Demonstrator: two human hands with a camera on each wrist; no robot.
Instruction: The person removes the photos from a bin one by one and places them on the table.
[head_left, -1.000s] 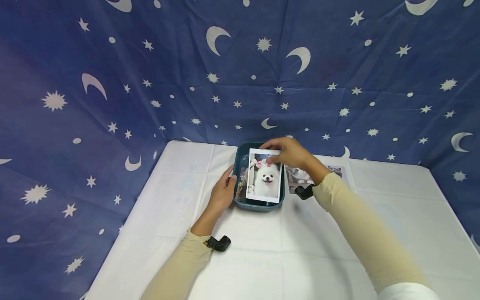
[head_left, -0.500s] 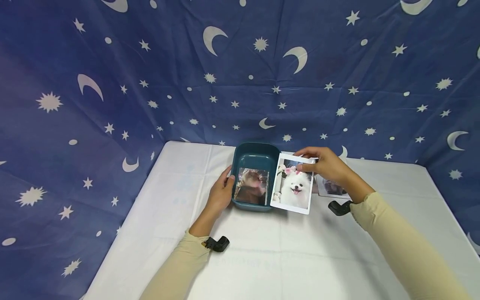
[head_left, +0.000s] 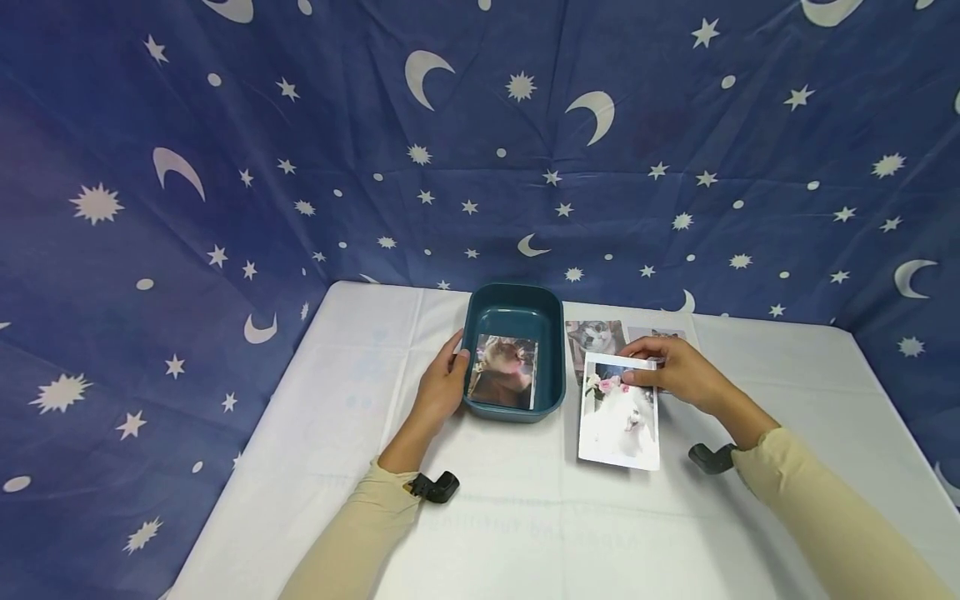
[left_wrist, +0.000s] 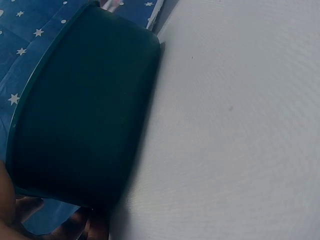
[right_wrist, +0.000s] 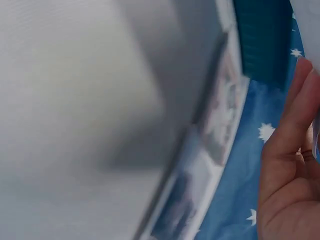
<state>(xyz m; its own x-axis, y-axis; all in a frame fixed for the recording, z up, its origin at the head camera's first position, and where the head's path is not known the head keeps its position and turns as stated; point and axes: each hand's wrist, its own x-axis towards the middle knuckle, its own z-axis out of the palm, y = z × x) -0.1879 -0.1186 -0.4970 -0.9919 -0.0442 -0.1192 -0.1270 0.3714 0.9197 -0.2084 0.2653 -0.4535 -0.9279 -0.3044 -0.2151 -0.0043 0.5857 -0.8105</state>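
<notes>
With thumb by the rim and fingers along the outer side, my left hand (head_left: pixel 441 385) holds a dark teal plastic bin (head_left: pixel 513 320) on the white table. The bin's outer wall (left_wrist: pixel 85 110) fills much of the left wrist view. Inside the bin's near end lies a glossy photo (head_left: pixel 502 372), its picture blurred by glare. To the right of the bin, my right hand (head_left: pixel 678 375) pinches the upper right edge of a white-bordered photo (head_left: pixel 618 421) of a fluffy white dog with pink flowers. This photo is held above the table, slightly tilted.
Behind the held photo, a dog photo (head_left: pixel 594 336) lies beside the bin, with another photo (head_left: pixel 656 333) to its right, partly hidden by the right hand. A blue cloth (head_left: pixel 480 167) with moons and stars hangs behind the white tablecloth (head_left: pixel 480 533).
The right hand has carried the white dog photo from over the bin to the right and nearer the front. This uncovers the bin's inside. The left hand stays at the bin.
</notes>
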